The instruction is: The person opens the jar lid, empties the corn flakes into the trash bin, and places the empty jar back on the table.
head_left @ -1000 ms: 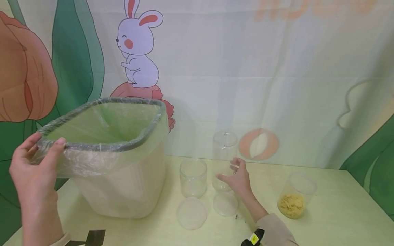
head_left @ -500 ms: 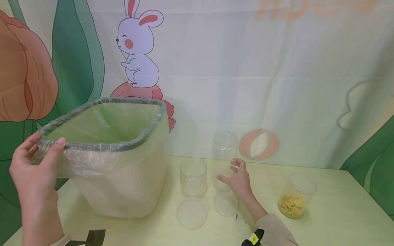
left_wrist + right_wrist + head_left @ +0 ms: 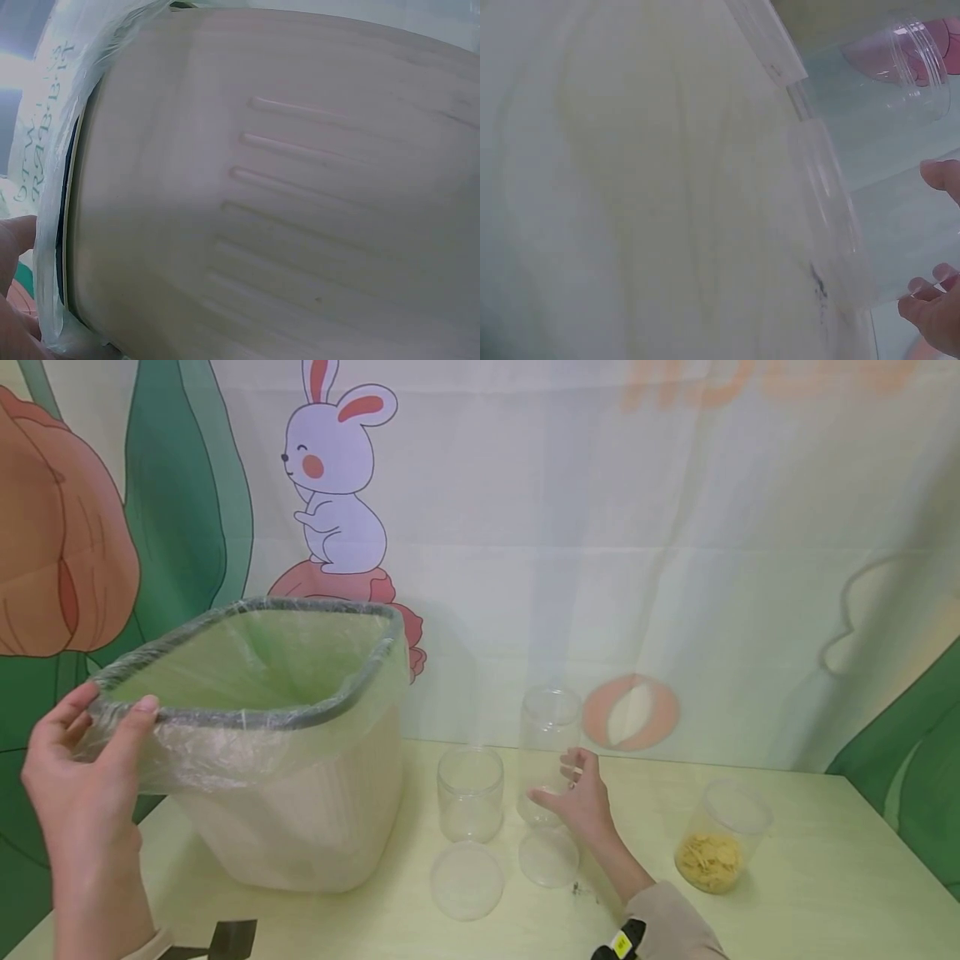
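Note:
A pale ribbed trash bin (image 3: 292,827) stands at the left, its grey rim ring (image 3: 292,720) over a clear trash bag (image 3: 202,752). My left hand (image 3: 86,777) grips the bag at the rim's near-left corner. The left wrist view shows green print on the bag (image 3: 49,120) beside the bin's wall (image 3: 165,187). My right hand (image 3: 585,797) holds a tall clear jar (image 3: 550,727) from its right side. In the right wrist view, thumb (image 3: 941,178) and fingers lie on either side of this jar (image 3: 896,225). A round clear lid (image 3: 549,857) lies before it.
Left of the tall jar stands a shorter clear jar (image 3: 470,793), with another clear lid (image 3: 467,881) in front. A jar with yellow flakes (image 3: 712,860) stands at the right on the pale table (image 3: 817,877). Behind hangs a printed cloth (image 3: 480,527) with a rabbit.
The tall jar's top has shifted slightly lower and to the right in the head view, with my right hand around it. My left hand holds its place at the bin.

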A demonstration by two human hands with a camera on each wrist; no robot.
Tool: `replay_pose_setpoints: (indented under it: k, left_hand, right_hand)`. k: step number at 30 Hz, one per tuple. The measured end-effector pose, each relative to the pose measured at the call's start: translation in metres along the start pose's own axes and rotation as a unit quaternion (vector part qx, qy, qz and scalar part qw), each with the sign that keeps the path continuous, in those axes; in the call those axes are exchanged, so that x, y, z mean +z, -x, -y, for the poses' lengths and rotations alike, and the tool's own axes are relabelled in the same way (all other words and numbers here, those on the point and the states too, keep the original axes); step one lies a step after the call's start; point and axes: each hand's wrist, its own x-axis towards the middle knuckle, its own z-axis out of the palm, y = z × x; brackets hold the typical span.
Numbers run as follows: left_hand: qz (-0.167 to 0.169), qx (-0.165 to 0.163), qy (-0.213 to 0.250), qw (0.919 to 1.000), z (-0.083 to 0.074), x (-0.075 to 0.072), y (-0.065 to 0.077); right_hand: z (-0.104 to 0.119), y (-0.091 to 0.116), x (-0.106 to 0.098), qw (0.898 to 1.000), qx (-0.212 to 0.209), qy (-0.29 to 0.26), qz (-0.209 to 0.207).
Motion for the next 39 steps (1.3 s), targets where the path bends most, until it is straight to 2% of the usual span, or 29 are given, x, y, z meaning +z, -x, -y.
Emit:
replay_pose_setpoints:
  k: [6, 14, 20, 29, 36, 39]
  left_hand:
    - [-0.003, 0.005, 0.007, 1.0000, 0.002, 0.001, -0.002]
    - [0.008, 0.027, -0.060, 0.9978, 0.006, 0.000, 0.001]
    - [0.018, 0.031, -0.078, 0.9963, 0.007, 0.001, 0.006]
    - [0.009, 0.056, -0.105, 0.9928, 0.003, -0.001, 0.010]
    - [0.024, 0.048, -0.153, 0.9868, -0.003, -0.006, 0.018]
    - [0.023, 0.055, -0.162, 0.9850, -0.004, -0.008, 0.021]
  right_hand:
    - [0.000, 0.000, 0.000, 1.000, -0.009, 0.003, 0.003]
    - [0.001, 0.003, -0.001, 1.000, -0.017, 0.003, 0.010]
    - [0.000, 0.003, -0.002, 1.000, -0.010, 0.011, 0.011]
    - [0.003, 0.008, -0.010, 1.000, 0.004, 0.023, 0.009]
    - [0.006, 0.017, -0.020, 0.999, 0.006, 0.034, 0.016]
    - [0.008, 0.022, -0.026, 0.999, 0.005, 0.031, 0.023]
